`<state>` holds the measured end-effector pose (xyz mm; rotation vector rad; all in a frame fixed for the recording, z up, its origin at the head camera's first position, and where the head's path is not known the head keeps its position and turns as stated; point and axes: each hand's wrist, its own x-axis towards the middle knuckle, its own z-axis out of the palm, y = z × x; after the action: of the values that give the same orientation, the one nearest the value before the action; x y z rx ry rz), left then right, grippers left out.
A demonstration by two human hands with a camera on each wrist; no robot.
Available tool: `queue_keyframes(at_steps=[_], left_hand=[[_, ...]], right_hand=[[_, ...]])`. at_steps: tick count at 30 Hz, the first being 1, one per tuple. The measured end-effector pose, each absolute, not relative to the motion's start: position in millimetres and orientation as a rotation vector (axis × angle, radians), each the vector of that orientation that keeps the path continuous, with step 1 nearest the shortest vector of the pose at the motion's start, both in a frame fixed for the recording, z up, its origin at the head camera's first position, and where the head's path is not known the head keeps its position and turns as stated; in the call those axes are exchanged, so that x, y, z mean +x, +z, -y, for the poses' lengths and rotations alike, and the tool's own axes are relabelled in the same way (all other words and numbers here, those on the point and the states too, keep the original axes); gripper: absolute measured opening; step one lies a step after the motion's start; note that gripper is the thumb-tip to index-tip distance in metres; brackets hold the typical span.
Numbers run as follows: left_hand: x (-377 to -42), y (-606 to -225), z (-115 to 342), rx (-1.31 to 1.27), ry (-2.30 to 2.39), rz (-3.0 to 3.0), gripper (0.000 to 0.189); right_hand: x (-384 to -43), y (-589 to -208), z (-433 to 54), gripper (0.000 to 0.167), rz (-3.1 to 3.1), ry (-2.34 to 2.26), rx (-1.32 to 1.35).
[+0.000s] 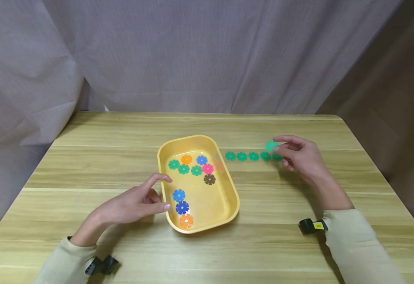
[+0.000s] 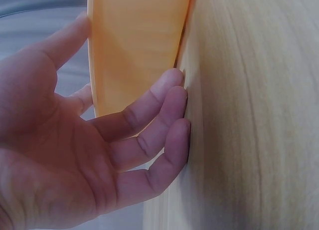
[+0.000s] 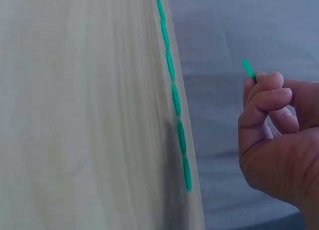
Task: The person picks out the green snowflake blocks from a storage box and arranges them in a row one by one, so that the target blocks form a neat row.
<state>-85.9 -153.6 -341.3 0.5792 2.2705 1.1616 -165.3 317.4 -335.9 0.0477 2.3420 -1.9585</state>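
A yellow tray (image 1: 207, 205) lies on the table with several flower-shaped plastic discs inside. On its left side, my left hand (image 1: 136, 203) holds the rim, thumb and index finger hooked over the edge. In the left wrist view, the other fingers (image 2: 167, 105) curl outside the tray wall (image 2: 139, 40), close to the tabletop. My right hand (image 1: 301, 157) pinches a green disc (image 1: 271, 146) between thumb and fingertips, raised off the table. Beneath it runs a line of green discs (image 1: 253, 156), side by side; the right-hand one is partly hidden by the fingers.
In the tray are green discs (image 1: 183, 169), orange discs (image 1: 186, 221), blue discs (image 1: 182, 207), a pink disc (image 1: 208, 168) and a brown disc (image 1: 209, 179). The wooden table (image 1: 122, 157) backs onto a grey curtain (image 1: 193, 59).
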Motion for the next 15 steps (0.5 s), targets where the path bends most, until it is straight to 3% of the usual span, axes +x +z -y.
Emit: queue_keyframes(at_steps=[15], left_hand=[[-85.5,-341.5,153.7,0.580,1.172,-2.265,0.064]], right_hand=[[-166.5,-341.0,-369.9,0.022,-2.514,-1.810,0.243]])
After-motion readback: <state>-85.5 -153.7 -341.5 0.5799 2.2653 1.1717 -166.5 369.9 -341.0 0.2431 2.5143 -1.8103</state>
